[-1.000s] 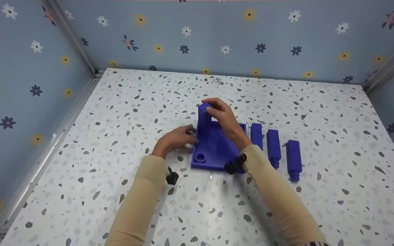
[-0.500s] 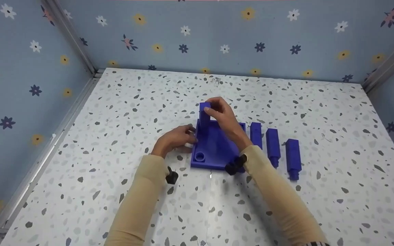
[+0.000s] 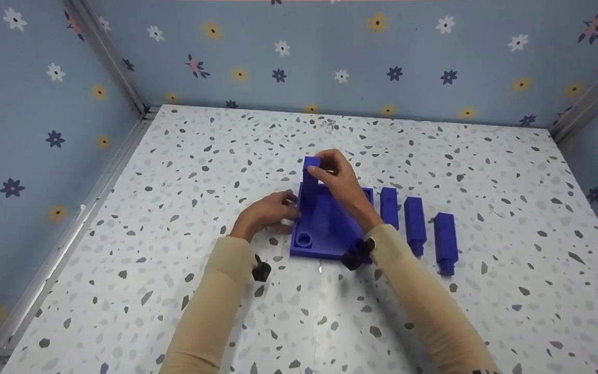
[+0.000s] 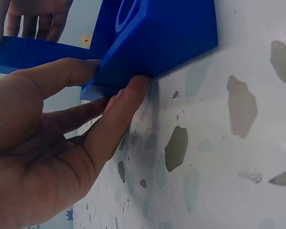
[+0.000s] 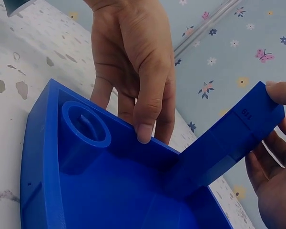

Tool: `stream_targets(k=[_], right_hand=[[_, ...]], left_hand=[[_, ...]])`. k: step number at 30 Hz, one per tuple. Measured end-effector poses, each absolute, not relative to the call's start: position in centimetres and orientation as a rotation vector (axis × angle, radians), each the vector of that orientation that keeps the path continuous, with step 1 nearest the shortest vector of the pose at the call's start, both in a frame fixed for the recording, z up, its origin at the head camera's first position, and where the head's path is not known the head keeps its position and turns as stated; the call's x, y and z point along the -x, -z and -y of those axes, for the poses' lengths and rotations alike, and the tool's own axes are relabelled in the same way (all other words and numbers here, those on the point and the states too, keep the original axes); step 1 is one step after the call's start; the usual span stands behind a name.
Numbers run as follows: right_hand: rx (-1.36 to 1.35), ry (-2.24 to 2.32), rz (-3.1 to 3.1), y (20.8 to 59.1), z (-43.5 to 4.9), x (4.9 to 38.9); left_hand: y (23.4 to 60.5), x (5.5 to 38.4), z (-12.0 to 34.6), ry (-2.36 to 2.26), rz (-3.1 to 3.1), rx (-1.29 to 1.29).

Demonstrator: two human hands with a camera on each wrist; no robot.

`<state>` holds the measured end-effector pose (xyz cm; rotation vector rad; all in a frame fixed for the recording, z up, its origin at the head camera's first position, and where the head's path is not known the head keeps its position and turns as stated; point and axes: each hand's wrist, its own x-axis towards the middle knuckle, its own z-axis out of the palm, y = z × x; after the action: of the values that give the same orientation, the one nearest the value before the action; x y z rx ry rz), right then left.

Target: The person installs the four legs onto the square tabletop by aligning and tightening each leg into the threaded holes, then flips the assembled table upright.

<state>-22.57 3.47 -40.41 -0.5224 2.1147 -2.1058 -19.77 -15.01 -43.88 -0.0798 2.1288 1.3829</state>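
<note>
A shallow blue square tray (image 3: 333, 221) with raised walls lies on the table. In its near left corner stands a round socket (image 5: 76, 155). At the far left corner a blue square post (image 3: 310, 182) stands upright, its lower end down inside the walls and hidden in the corner. My right hand (image 3: 344, 183) pinches the post near its top, thumb on the near side. The left hand (image 3: 268, 210) grips the tray's left wall; the left wrist view shows its thumb (image 4: 69, 74) at the rim and the fingers outside and below.
Three more blue posts lie right of the tray: one (image 3: 389, 205) close to its edge, another (image 3: 415, 221) beside that, the last (image 3: 445, 236) furthest right. Narrower round ends show on two. Flower-patterned walls (image 3: 330, 57) border the speckled table (image 3: 517, 218).
The post has turned about its length, so a flat face rather than a corner points toward me. My right thumb has shifted slightly left and down. The left hand stays in place.
</note>
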Motion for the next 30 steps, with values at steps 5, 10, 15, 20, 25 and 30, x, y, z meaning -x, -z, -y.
stream_targets(k=[5,10,15,20,25,30], right_hand=[[0.584,2.038,-2.169,40.46,-3.74,22.56],[0.631,1.988,-2.227,40.47,-3.81,22.53],[0.614,1.969,-2.297,40.45,-3.71,22.42],[0.596,1.963,-2.336,40.40,-3.51,22.21],[0.602,1.954,-2.377,40.37,-3.31,22.01],[0.606,1.935,-2.438,40.42,-3.11,21.85]], left_hand=[[43.76,19.69,15.17,-1.354,-2.165,0.034],[43.73,19.66,15.16,-1.353,-2.170,0.035],[43.80,19.70,15.09,-1.382,-2.148,0.045],[43.99,19.78,15.07,-1.371,-2.161,0.046],[44.10,19.84,15.11,-1.339,-2.189,0.031],[44.05,19.84,15.07,-1.338,-2.185,0.039]])
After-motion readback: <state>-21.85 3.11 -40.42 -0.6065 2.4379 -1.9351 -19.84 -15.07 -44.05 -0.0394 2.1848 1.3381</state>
